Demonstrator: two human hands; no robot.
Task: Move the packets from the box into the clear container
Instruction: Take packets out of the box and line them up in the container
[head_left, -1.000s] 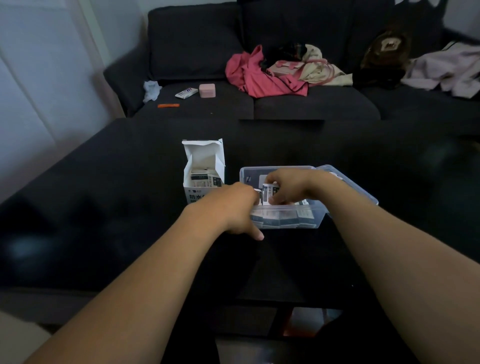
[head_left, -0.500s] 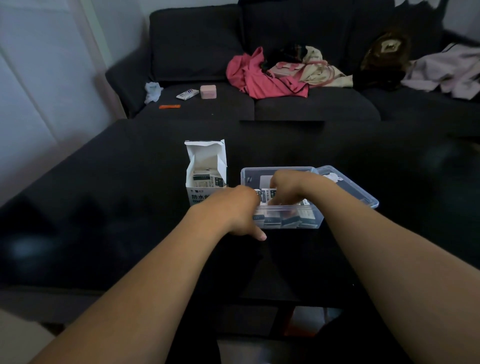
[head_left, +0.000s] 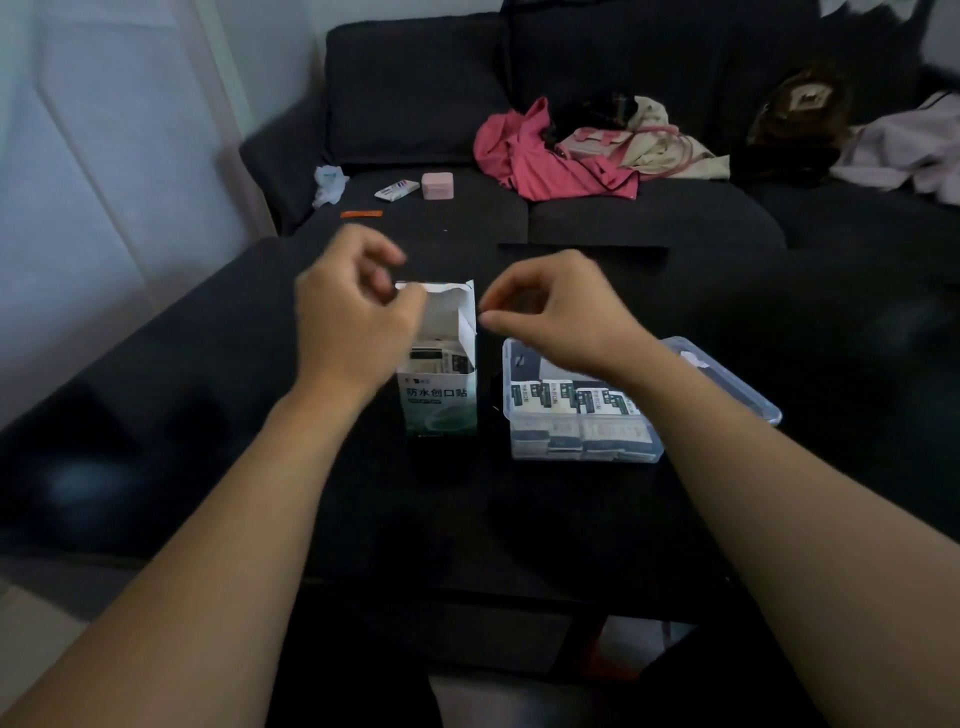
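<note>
Both hands are leaving the clear container (head_left: 584, 447) and rising toward the open box (head_left: 440, 395). The left hand (head_left: 353, 322) is now sitting at the box's raised flap, fingers curled. The right hand (head_left: 553, 312) is hovering just right of the box top, fingertips pinched, no longer among the packets (head_left: 571, 402).

We are facing a dark sofa (head_left: 597, 104) standing against a pale wall (head_left: 104, 156), with a black table (head_left: 260, 493) lying before us. Dim light is leaving the room shadowy, and clothes (head_left: 545, 156) are lying heaped on the cushions.
</note>
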